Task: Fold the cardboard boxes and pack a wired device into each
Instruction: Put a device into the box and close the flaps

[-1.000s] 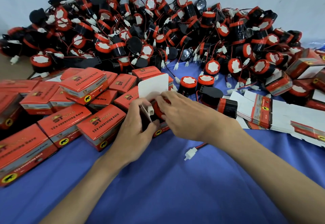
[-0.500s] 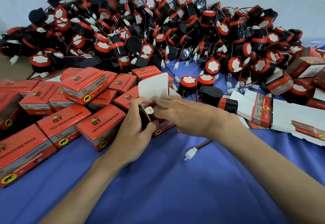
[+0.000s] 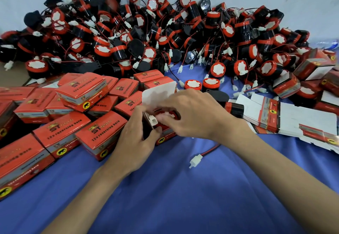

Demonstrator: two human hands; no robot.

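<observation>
Blue counter (image 3: 183,188): left grip (image 3: 135,142) clasps the side of the likely crushable box (image 3: 157,92); right grip (image 3: 192,116) pinches the seemingly light, rigid device (image 3: 170,114).

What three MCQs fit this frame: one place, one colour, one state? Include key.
1. Relative to the open box, the flat box blanks lie: A) to its left B) on top of it C) to its right.
2. The table cloth is: A) green B) blue C) white.
3. The open box's lid flap is: A) standing up B) tucked shut C) torn off.
Key: C, the blanks are stacked on the right side of the cloth; B, blue shows all round the arms; A, the white flap rises beyond the left hand, which grips the box.
</observation>
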